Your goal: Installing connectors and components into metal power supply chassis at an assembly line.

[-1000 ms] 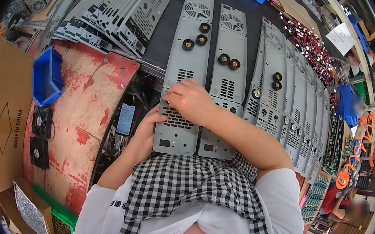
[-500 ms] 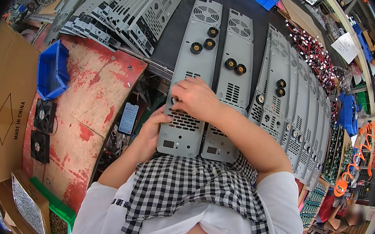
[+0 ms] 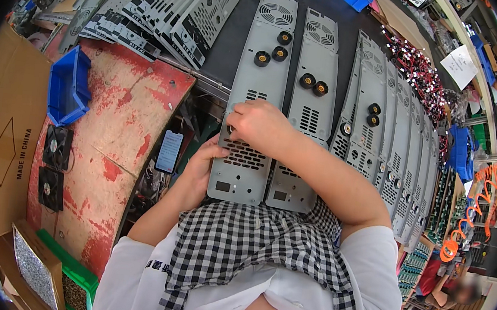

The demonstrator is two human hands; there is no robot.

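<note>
A long grey metal panel point(image 3: 238, 175) with a fan grille, vent slots and black round connectors point(image 3: 280, 53) lies in front of me, its near end against my checked apron. My left hand point(image 3: 204, 157) holds the panel's left edge, thumb on top and the other fingers hidden underneath. Over the slots near that edge my right hand point(image 3: 258, 127) is bent down with its fingers pinched together at the surface. What sits between those fingertips is mostly hidden. Alongside on the right rests a second grey panel point(image 3: 308, 128) with two black connectors.
More grey panels point(image 3: 362, 140) stand in a row on the right. A fanned stack of panels point(image 3: 199, 20) lies far left. On the worn red bench are a blue bin point(image 3: 69, 88) and two black fans point(image 3: 53, 165). A phone point(image 3: 169, 151) lies left; another person point(image 3: 449, 288) is far right.
The right hand's fingers have shifted slightly at the same spot on the panel. The left hand keeps its place at the edge. The whole view has tilted a little.
</note>
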